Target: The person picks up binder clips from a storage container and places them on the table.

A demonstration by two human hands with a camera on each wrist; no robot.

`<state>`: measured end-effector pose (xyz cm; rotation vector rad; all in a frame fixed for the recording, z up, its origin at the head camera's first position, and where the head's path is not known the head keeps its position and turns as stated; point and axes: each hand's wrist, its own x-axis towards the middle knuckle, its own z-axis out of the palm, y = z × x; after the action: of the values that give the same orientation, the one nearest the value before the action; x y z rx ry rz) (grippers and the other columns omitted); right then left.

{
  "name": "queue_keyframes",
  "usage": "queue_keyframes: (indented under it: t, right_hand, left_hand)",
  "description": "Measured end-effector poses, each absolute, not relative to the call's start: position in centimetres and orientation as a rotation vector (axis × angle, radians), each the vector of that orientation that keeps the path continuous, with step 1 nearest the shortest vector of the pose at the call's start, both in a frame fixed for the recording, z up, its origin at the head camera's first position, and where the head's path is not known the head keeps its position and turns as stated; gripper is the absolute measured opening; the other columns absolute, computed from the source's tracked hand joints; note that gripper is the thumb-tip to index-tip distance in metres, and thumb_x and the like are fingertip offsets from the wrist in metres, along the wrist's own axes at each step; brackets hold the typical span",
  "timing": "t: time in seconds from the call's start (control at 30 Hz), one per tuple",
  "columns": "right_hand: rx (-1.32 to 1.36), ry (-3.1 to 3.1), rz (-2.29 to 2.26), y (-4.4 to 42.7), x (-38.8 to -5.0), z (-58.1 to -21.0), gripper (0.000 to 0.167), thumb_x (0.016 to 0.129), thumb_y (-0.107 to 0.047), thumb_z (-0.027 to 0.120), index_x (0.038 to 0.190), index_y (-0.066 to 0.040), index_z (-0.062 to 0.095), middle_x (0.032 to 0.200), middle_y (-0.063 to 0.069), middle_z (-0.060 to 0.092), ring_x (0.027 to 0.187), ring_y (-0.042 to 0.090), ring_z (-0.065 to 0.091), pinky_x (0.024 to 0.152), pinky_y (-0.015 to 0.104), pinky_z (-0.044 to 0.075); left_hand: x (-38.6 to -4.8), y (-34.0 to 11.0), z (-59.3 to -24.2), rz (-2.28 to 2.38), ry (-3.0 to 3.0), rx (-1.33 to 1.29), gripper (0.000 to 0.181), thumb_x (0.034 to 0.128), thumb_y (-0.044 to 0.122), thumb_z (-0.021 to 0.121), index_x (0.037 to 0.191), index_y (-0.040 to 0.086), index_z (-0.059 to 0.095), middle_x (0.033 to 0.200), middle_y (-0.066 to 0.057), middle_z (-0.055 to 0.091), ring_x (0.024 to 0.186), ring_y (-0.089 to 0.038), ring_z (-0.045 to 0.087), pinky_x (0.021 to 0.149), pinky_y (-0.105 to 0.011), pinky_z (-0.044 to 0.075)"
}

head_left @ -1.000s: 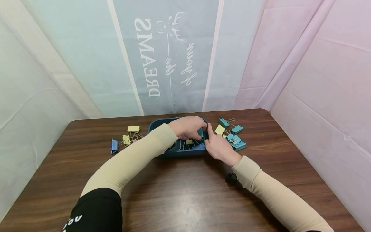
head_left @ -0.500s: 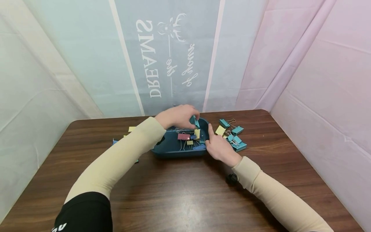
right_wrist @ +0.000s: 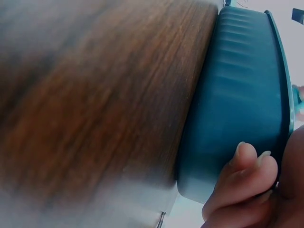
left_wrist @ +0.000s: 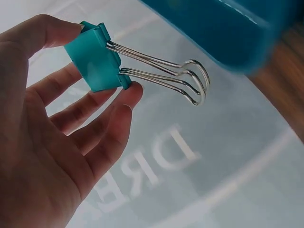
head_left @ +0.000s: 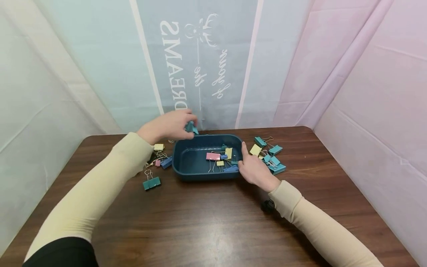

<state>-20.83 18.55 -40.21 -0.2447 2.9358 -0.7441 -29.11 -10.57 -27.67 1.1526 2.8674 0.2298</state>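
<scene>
My left hand (head_left: 170, 125) pinches a teal binder clip (left_wrist: 95, 59) between thumb and fingers, above the back left rim of a dark blue plastic box (head_left: 186, 177). Its wire handles point away from the palm in the left wrist view. At the box's right end, my right hand (head_left: 255, 170) holds the rim. The index finger lies straight along it, while other fingers curl against the outer wall in the right wrist view. Inside the box, toward the right, lie a pink clip (head_left: 212, 156), a yellow clip (head_left: 228, 152), a blue clip (head_left: 231, 168) and others.
Left of the box is a mixed group with a yellow clip (head_left: 158, 147), a blue clip (head_left: 166, 162) and a large teal clip (head_left: 151, 183). Several teal clips (head_left: 275, 150) and a yellow clip (head_left: 255, 150) lie to the right. A printed curtain (head_left: 217, 74) hangs behind the table (head_left: 213, 222).
The left hand has lifted the teal binder clip from the box's right part and carried it left, past the back rim. The right hand stays at the box's right end.
</scene>
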Motion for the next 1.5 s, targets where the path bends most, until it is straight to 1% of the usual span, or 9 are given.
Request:
queue_keyframes:
  t: [0.13,0.37,0.57,0.67,0.87,1.03,1.17,1.27,1.5]
  right_hand:
    - [-0.239,2.934,-0.75,18.6,-20.8,-40.2,0.072,0.103,-0.022,0.041,0.158,-0.001,-0.001,0.054,0.007,0.053,0.039,0.023,0.048,0.04,0.033,0.037]
    - [-0.231,2.937,-0.731,18.7,-20.7,-40.2,0.072,0.104,-0.022,0.04,0.159,-0.002,-0.002,0.054,0.007,0.053,0.039,0.022,0.047,0.04,0.033,0.036]
    - [-0.243,2.942,-0.747,18.3,-20.7,-40.3,0.072,0.103,-0.022,0.041,0.159,-0.002,0.0,0.054,0.007,0.052,0.039,0.023,0.047,0.041,0.033,0.036]
    - [-0.265,2.943,-0.76,18.1,-20.8,-40.5,0.071,0.103,-0.021,0.041,0.158,-0.001,0.0,0.053,0.006,0.052,0.039,0.022,0.046,0.04,0.032,0.035]
    - [-0.28,2.954,-0.767,18.2,-20.8,-40.5,0.072,0.103,-0.02,0.042,0.158,0.0,0.001,0.053,0.006,0.051,0.038,0.022,0.045,0.039,0.032,0.034]
    - [-0.27,2.957,-0.753,18.4,-20.6,-40.3,0.072,0.102,-0.019,0.041,0.158,0.0,-0.001,0.052,0.005,0.051,0.038,0.02,0.042,0.039,0.031,0.032]
    - [-0.266,2.95,-0.746,18.4,-20.7,-40.2,0.072,0.102,-0.019,0.041,0.158,0.001,-0.001,0.052,0.006,0.051,0.038,0.02,0.043,0.039,0.031,0.032]
    - [-0.259,2.948,-0.742,18.4,-20.7,-40.2,0.072,0.102,-0.019,0.041,0.158,0.001,0.0,0.053,0.006,0.051,0.038,0.021,0.044,0.039,0.031,0.034]
    - [-0.264,2.947,-0.739,18.5,-20.8,-40.3,0.072,0.102,-0.019,0.041,0.158,0.001,-0.001,0.053,0.006,0.052,0.039,0.021,0.045,0.039,0.032,0.035]
  left_hand:
    - [-29.0,-13.7,-28.5,0.188,2.862,1.071,0.026,0.0846,0.025,0.069,0.107,0.013,0.066,0.101,-0.005,0.055,0.082,-0.022,0.055,0.072,-0.038,0.048]
    - [-29.1,-18.1,-31.4,0.102,2.82,0.9,0.027,0.0887,0.026,0.069,0.111,0.011,0.067,0.109,-0.01,0.059,0.089,-0.024,0.059,0.077,-0.045,0.051]
    - [-28.8,-20.0,-33.7,0.089,2.752,0.806,0.029,0.0892,0.023,0.066,0.115,0.008,0.067,0.113,-0.014,0.058,0.086,-0.024,0.056,0.074,-0.044,0.049]
    - [-28.5,-20.5,-34.6,0.083,2.724,0.767,0.031,0.0875,0.021,0.065,0.115,0.008,0.067,0.117,-0.014,0.057,0.086,-0.024,0.055,0.075,-0.044,0.048]
    - [-28.5,-20.6,-35.6,0.062,2.694,0.752,0.033,0.0851,0.02,0.067,0.117,0.01,0.068,0.123,-0.015,0.057,0.095,-0.026,0.056,0.081,-0.048,0.049]
    - [-28.4,-20.4,-34.9,0.064,2.704,0.784,0.038,0.0887,0.022,0.066,0.124,0.008,0.065,0.125,-0.017,0.057,0.1,-0.029,0.057,0.084,-0.05,0.048]
    - [-28.3,-20.3,-34.2,0.092,2.752,0.807,0.046,0.0923,0.024,0.065,0.133,0.003,0.06,0.134,-0.02,0.053,0.115,-0.035,0.056,0.092,-0.055,0.046]
    - [-28.5,-19.7,-33.7,0.144,2.803,0.874,0.047,0.094,0.023,0.064,0.134,0.0,0.058,0.135,-0.02,0.053,0.121,-0.038,0.054,0.097,-0.056,0.044]
    - [-28.5,-16.3,-32.2,0.252,2.851,1.0,0.031,0.0952,0.021,0.064,0.123,0.007,0.065,0.117,-0.008,0.061,0.105,-0.027,0.061,0.09,-0.049,0.049]
